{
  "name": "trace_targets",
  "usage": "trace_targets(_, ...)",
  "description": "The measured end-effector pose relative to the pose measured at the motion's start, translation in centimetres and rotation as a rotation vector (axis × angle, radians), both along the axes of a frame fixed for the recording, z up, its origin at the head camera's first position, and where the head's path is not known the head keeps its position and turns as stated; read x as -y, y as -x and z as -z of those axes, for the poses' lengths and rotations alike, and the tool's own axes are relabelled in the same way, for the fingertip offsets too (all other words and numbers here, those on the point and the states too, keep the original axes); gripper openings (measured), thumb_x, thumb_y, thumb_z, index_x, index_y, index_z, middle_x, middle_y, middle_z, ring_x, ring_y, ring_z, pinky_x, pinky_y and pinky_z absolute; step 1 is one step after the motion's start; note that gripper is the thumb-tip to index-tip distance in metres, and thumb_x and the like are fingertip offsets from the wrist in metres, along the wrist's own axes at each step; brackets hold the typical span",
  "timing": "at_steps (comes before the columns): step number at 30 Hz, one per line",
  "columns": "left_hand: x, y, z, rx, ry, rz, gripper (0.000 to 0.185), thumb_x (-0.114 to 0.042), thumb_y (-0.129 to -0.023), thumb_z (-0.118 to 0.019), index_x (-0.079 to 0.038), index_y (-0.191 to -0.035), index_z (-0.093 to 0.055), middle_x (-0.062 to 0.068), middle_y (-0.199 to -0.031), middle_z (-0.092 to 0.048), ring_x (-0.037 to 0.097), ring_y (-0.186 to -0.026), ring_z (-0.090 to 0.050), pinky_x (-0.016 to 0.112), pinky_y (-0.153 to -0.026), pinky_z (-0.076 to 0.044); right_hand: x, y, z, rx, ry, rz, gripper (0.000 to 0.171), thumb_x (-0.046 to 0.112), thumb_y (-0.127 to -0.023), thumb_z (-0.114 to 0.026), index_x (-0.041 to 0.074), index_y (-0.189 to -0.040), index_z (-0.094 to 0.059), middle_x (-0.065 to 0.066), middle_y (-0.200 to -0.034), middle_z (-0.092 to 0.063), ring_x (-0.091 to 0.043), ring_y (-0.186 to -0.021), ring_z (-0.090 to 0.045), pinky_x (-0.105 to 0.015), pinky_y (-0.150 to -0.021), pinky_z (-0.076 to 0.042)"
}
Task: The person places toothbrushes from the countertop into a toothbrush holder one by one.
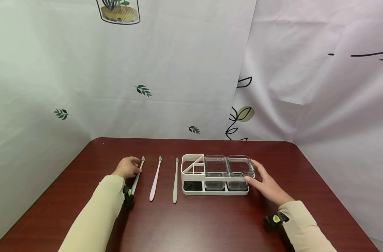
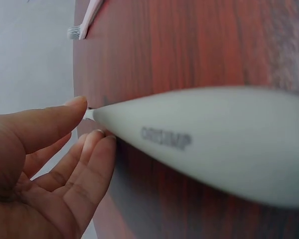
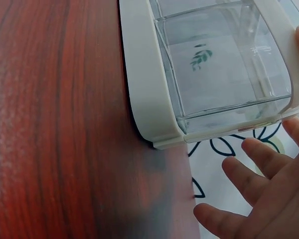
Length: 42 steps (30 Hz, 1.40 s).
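Observation:
A pale grey-green toothbrush [image 1: 137, 180] is at the far left of a row of three. Thumb and fingers of my left hand [image 1: 128, 167] pinch it at the thin neck below the bristles; its thick, lettered handle [image 2: 209, 134] fills much of the left wrist view. Beside it lie a pink toothbrush [image 1: 154, 182] and another grey-green toothbrush [image 1: 175, 182]. To their right stands a white toothbrush holder [image 1: 216, 179] with two clear cups [image 1: 240, 167]. My right hand [image 1: 267, 183] grips its right end, thumb on the white rim, forefinger at the side, other fingers spread.
The dark red wooden table [image 1: 191, 224] has rounded far corners. Behind it hangs a white cloth [image 1: 179, 70] with printed leaves. Divided slots [image 1: 193, 164] fill the holder's left end, above a dark square in its base.

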<state>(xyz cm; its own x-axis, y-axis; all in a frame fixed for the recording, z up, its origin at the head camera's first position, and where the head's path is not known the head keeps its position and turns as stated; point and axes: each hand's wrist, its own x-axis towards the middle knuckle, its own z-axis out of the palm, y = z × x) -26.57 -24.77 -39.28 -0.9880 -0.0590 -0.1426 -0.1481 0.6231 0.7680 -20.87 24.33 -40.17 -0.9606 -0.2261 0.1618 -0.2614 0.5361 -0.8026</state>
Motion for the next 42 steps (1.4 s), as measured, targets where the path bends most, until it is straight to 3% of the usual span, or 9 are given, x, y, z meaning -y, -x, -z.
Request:
trace_targets(10,0.3,0.6,0.5,-0.013,-0.01,0.001,0.053,0.014,-0.078,-0.066,0.018,-0.127,-0.046,0.033,-0.109,-0.054,0.036,-0.089,-0.061,0.04,-0.07,-0.057,0.0,0.1,0.1,-0.016,0.012,0.009,0.069,0.024,-0.095,-0.06,0.007,-0.15,-0.021,-0.027,-0.141,-0.039,-0.038,-0.116,-0.052,-0.05,-0.093,-0.043)
trace_targets(19,0.3,1.0,0.9,0.003,0.016,0.001,0.052,0.014,-0.079,-0.066,0.016,-0.127,-0.047,0.032,-0.113,-0.052,0.036,-0.091,-0.061,0.038,-0.071,-0.057,0.1,0.0,0.0,0.007,0.036,0.009,0.07,0.024,-0.095,-0.06,0.008,-0.15,-0.02,-0.026,-0.14,-0.04,-0.039,-0.117,-0.05,-0.049,-0.092,-0.044)
trace_targets(22,0.2,1.0,0.9,0.005,0.022,0.002,0.052,0.014,-0.079,-0.066,0.016,-0.128,-0.046,0.032,-0.113,-0.051,0.037,-0.092,-0.061,0.038,-0.071,-0.057,0.1,0.0,0.0,0.006,0.051,0.0,0.07,0.023,-0.095,-0.06,0.008,-0.15,-0.02,-0.026,-0.142,-0.039,-0.04,-0.12,-0.048,-0.043,-0.093,-0.044)
trace_targets(29,-0.1,1.0,0.8,0.01,0.049,0.003,0.049,0.014,-0.079,-0.065,0.016,-0.125,-0.048,0.028,-0.107,-0.054,0.036,-0.091,-0.059,0.039,-0.07,-0.057,0.1,0.0,0.2,0.016,0.129,-0.04,0.069,0.019,-0.095,-0.06,0.007,-0.15,-0.019,-0.025,-0.144,-0.039,-0.038,-0.128,-0.043,-0.015,-0.09,-0.041)
trace_targets(36,-0.3,1.2,0.8,0.016,0.07,0.009,0.048,0.013,-0.079,-0.064,0.016,-0.125,-0.049,0.027,-0.104,-0.056,0.035,-0.091,-0.059,0.04,-0.068,-0.056,0.1,-0.1,0.3,0.011,0.166,-0.06,0.069,0.015,-0.095,-0.06,0.004,-0.149,-0.019,-0.028,-0.143,-0.04,-0.042,-0.127,-0.044,-0.012,-0.088,-0.042)
trace_targets(42,-0.3,1.0,0.4,0.04,0.016,-0.003,0.049,0.014,-0.08,-0.061,0.018,-0.127,-0.046,0.033,-0.11,-0.056,0.037,-0.096,-0.059,0.042,-0.072,-0.057,0.1,-0.1,0.5,0.008,0.173,-0.065,0.068,0.015,-0.095,-0.06,0.003,-0.149,-0.02,-0.029,-0.141,-0.042,-0.042,-0.127,-0.044,-0.013,-0.088,-0.042)
